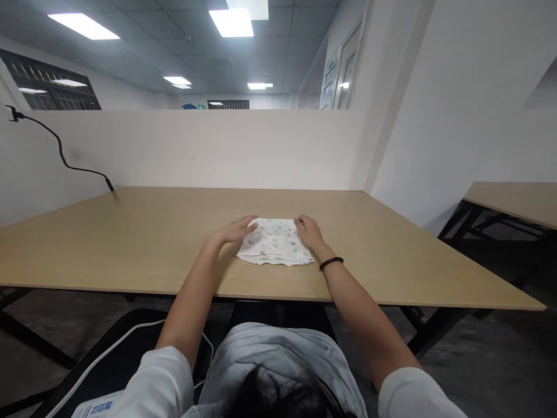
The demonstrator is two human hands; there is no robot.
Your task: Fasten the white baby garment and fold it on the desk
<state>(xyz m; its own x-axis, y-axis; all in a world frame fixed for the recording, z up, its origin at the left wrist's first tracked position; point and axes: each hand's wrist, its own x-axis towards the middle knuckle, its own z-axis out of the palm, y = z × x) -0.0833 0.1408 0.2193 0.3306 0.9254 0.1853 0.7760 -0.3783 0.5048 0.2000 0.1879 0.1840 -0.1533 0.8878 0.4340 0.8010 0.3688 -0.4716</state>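
"Where does the cloth lie?"

"As I look down, the thin white fabric piece with a small scattered print (pixel 275 244) lies folded near the middle of the pale wood-grain worktop (pixel 152 244), closer to the near edge than to the far one. Its near hem is wavy."

"And the bare left hand (pixel 235 230)?"

"It reaches in from the left, at the cloth's far left corner. Its fingers are stretched out, the thumb slightly apart from them."

"What about the bare right hand (pixel 311 232), above the black beaded bracelet (pixel 331 263)?"

"That one is at the far right corner, fingers bent over the edge. Whether they pinch the fabric, I cannot tell."

"Anything further off?"

"Behind the worktop's far edge stands a plain white partition wall (pixel 226 145). At the far left, a thin black bendy gooseneck holder (pixel 63 154) rises, and to the right is a second wood-topped table (pixel 522 203) with dark legs."
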